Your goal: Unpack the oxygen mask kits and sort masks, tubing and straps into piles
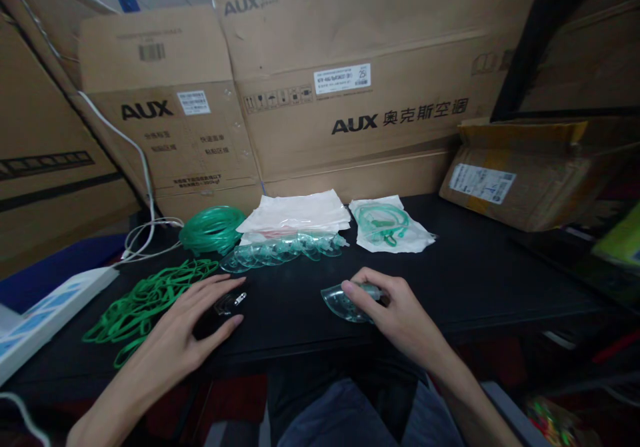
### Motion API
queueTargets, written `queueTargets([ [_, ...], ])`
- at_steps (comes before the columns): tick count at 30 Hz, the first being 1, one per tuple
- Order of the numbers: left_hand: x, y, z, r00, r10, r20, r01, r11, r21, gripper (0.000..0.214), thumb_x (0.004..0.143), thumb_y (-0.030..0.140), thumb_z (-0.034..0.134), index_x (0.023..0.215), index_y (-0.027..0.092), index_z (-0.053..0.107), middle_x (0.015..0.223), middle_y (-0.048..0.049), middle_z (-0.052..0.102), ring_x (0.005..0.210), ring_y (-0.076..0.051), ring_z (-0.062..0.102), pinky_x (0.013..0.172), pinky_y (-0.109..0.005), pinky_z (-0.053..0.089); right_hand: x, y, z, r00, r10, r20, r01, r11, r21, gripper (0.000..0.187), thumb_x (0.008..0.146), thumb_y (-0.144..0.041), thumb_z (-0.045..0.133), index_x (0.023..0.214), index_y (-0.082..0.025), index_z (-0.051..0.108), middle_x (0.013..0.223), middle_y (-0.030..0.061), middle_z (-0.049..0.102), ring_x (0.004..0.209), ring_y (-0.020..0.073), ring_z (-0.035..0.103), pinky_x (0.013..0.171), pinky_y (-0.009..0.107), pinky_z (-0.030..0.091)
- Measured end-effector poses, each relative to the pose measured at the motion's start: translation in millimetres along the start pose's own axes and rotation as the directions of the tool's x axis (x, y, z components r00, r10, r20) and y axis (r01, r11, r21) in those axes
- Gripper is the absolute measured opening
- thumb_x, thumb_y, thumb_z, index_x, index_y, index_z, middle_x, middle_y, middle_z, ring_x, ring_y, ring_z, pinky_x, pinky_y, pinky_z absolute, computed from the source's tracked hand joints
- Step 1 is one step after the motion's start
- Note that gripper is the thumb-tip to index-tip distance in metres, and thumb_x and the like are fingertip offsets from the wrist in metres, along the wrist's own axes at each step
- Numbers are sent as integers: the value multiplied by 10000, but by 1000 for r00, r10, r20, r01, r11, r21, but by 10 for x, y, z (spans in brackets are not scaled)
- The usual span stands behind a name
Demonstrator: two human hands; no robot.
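Green bands [160, 292] lie heaped at your left, probably for easy reach. Your left grip [175, 330] is spread around a small shiny piece [241, 298]; contact is unclear. Clear masks [285, 252] sit overlapped behind, presumably saving room. Your right grip [397, 307] pinches a single mask [340, 302] near the bench [290, 314] front, likely to steady it.

Black table [285, 314], toward back edge: green tubing coil [213, 230], white pouches [300, 210], clear face masks [280, 254]
Back right corner: carton [535, 194]
Left edge: power strip [55, 307], green straps [145, 304]
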State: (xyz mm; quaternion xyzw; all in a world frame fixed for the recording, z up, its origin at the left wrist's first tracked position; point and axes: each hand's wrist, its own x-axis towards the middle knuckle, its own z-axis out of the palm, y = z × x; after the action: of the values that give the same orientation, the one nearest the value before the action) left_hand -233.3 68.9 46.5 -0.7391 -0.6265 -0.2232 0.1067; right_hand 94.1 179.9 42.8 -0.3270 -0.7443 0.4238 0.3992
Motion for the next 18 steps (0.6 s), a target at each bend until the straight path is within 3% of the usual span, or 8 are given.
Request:
queueTargets([
  [5, 16, 46, 15, 998, 65, 0, -65, 998, -11, 447, 913, 504, 635, 1311, 302, 640, 1351, -63, 662, 1287, -286, 583, 1098, -457, 475, -9, -15, -5, 1000, -2, 0, 2, 1000, -3, 375, 946, -488, 594, 747, -177, 661, 693, -7, 599, 677, 149, 543, 616, 244, 405],
  [11, 75, 49, -38, 991, -67, -116, 75, 995, 59, 456, 878, 627, 614, 1125, 264, 734, 1134, -69, 739, 1074, -294, 673, 977, -441, 534, -13, 6, -5, 1000, 5, 9, -5, 1000, -5, 381, 952, -495, 588, 758, -174, 658, 699, -12, 594, 684, 143, 535, 627, 244, 397],
  [18, -19, 0, -54, 987, -11, -159, 9, 1000, -9, 381, 946, 581, 540, 1015, 296, 783, 1038, -34, 773, 959, -252, 708, 888, -379, 573, -5, 4, -7, 1000, -3, 1, 3, 1000, -9, 366, 950, -478, 591, 754, -176, 659, 703, -12, 604, 687, 145, 545, 631, 244, 401],
])
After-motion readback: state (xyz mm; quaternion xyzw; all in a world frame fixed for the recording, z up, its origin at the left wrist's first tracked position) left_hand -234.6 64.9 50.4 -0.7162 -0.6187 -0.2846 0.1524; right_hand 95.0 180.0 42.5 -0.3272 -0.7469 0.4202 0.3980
